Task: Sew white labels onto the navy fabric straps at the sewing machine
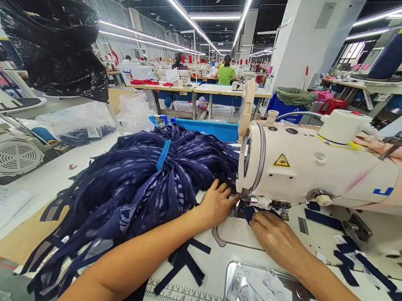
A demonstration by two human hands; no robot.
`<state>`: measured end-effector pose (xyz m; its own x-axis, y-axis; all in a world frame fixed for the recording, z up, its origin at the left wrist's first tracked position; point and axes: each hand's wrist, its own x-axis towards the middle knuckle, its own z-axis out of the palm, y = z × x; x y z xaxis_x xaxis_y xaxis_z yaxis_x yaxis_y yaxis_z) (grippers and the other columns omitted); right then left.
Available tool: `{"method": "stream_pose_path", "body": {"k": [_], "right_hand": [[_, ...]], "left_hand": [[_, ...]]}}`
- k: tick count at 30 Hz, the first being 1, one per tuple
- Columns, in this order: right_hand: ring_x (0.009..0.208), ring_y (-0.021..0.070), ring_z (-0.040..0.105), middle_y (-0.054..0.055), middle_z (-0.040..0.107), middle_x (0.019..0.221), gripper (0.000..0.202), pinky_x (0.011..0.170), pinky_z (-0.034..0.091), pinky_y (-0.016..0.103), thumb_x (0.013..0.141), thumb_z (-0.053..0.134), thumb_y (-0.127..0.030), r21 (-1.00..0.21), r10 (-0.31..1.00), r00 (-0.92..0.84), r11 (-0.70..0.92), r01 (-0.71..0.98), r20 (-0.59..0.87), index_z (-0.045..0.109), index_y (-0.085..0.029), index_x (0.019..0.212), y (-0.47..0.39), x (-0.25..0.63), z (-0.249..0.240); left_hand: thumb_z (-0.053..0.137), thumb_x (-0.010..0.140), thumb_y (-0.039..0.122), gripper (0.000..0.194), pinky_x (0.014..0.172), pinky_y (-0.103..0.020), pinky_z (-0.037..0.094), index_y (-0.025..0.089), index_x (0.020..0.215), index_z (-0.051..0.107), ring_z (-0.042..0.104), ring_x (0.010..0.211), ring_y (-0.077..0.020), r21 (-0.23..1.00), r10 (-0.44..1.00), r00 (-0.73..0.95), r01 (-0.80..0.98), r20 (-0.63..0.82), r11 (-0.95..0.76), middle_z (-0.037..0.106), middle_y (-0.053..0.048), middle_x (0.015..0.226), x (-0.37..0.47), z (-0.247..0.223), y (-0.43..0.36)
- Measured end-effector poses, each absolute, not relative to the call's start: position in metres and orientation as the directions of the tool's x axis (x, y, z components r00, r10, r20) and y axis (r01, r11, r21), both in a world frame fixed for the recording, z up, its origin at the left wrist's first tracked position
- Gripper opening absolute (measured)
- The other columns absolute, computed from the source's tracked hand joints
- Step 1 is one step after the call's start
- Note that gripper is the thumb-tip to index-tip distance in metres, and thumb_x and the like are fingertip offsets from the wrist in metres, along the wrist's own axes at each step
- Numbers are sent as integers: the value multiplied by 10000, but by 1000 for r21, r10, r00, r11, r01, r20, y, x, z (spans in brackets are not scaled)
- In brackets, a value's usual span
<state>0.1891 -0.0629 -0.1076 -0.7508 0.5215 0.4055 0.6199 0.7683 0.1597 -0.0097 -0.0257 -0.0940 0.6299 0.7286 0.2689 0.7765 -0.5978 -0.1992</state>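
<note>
My left hand point(217, 205) lies just left of the needle area of a white sewing machine point(291, 159), its fingers bent over navy fabric by the presser foot; what its fingertips hold is hidden. Right of the needle, my right hand point(273, 236) pinches a small navy fabric piece point(249, 213) between thumb and fingers. A large bundle of navy lace strips point(139, 176), tied with a blue band point(163, 155), is heaped to the left of my left hand. Loose navy strips point(186, 267) lie on the table under my left forearm.
A metal tray point(226, 297) of white printed labels stands at the front edge, below my right forearm. Navy scraps point(350, 258) lie at the right. A black plastic bag point(44, 29) hangs upper left. A person in green point(226, 74) sits far ahead.
</note>
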Motion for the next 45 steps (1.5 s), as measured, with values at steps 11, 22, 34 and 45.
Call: {"method": "stream_pose_path", "body": {"k": [11,22,34,45], "right_hand": [[642,169,537,69,569,718,261,629,471,280,676,412,64,280,516,-718,684,673,467,578,-136,688,-66,173,-109],[687,176,558,84,606,769,241,662,470,279,707,434,37,285,559,-699,651,703,446,601,-133,743,-63,169,-113],[670,197,588,95,650,873,317,555,437,277,754,401,-38,295,702,-652,583,757,286,653,-185,878,-46,210,-102],[696,186,578,77,629,795,212,624,430,275,824,416,-208,-113,821,-491,539,834,293,609,-157,896,-49,223,-77]], "left_hand": [[418,823,209,288,934,-460,273,199,1047,598,497,942,-228,-189,749,610,793,260,-580,621,-91,913,-5,-92,-18],[449,787,188,253,948,-468,251,181,966,629,509,940,-241,-164,763,603,798,233,-580,626,-99,938,-2,-90,-10],[442,791,114,155,646,-343,347,129,790,596,522,754,-224,-291,823,502,855,265,-428,596,-89,760,-33,-22,-67],[506,735,56,153,649,-336,313,157,632,558,468,753,-208,-453,649,699,703,299,-548,559,-55,751,-68,-40,-84]]}}
